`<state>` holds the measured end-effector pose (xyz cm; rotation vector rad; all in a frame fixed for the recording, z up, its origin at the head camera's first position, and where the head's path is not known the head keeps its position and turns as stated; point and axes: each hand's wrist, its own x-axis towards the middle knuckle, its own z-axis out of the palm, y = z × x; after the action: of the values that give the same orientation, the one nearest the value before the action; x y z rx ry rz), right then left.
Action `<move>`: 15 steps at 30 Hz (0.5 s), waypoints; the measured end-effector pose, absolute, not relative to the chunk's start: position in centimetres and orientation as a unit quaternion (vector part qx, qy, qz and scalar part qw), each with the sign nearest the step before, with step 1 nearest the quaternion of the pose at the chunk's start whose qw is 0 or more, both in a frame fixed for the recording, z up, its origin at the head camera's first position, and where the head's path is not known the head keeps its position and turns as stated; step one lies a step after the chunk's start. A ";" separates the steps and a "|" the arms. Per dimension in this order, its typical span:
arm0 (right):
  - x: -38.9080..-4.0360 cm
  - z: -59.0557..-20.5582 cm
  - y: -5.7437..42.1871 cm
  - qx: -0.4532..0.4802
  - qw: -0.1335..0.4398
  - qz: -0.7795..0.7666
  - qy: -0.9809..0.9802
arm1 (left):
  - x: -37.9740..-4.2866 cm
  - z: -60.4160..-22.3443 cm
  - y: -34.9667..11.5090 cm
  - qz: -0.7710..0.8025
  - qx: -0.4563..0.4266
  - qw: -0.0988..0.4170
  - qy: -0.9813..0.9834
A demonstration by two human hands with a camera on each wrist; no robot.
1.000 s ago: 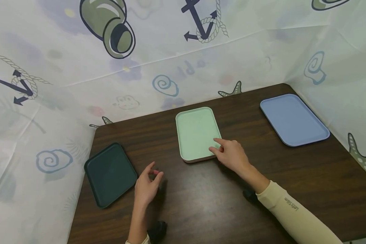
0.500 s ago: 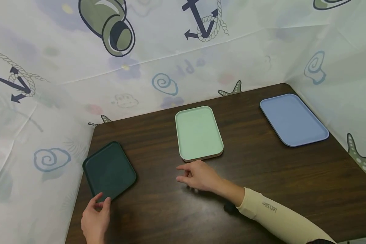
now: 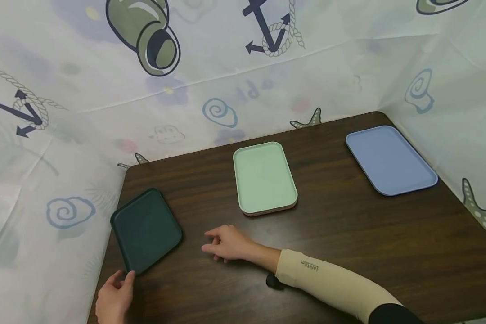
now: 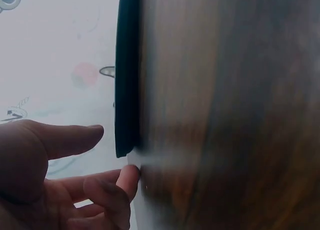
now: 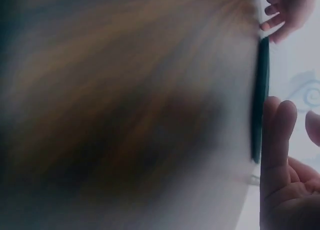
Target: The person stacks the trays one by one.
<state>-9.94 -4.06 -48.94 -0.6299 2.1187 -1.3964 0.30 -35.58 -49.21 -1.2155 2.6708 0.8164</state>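
A dark green tray (image 3: 146, 231) lies at the left of the brown table, turned at an angle. My left hand (image 3: 114, 298) is at its near corner, the thumb tip overlapping that corner in the head view. In the left wrist view the thumb and fingers are spread apart around the tray's end (image 4: 126, 89), with a gap between them. My right hand (image 3: 227, 243) hovers to the right of the same tray, nothing in it, fingers pointing left toward it. Also in the right wrist view, the fingers (image 5: 275, 140) extend in front of the tray's edge.
A light green tray (image 3: 265, 177) tops a low stack at the back middle of the table (image 3: 328, 234). Toward the right edge lies a blue tray (image 3: 390, 159). A printed white cloth (image 3: 210, 76) hangs behind and along both sides.
My right hand has left the light green tray and moved left and nearer. The left hand has gone left and down to the dark green tray's near corner.
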 end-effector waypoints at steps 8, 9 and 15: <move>-9.9 -49.5 -7.9 -0.179 0.303 -0.565 0.747 | 0.1 -49.0 -35.9 0.271 -0.385 0.062 0.880; -9.9 -49.5 -8.2 -0.173 0.305 -0.567 0.745 | 0.0 -48.9 -35.9 0.271 -0.383 0.067 0.881; -10.0 -49.5 -9.6 -0.139 0.309 -0.582 0.740 | -0.8 -48.7 -36.1 0.272 -0.396 0.075 0.874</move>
<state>-9.95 -9.58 -49.45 -0.3664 1.9544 -1.5367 -0.84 -36.09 -48.68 -1.1882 2.6207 0.8155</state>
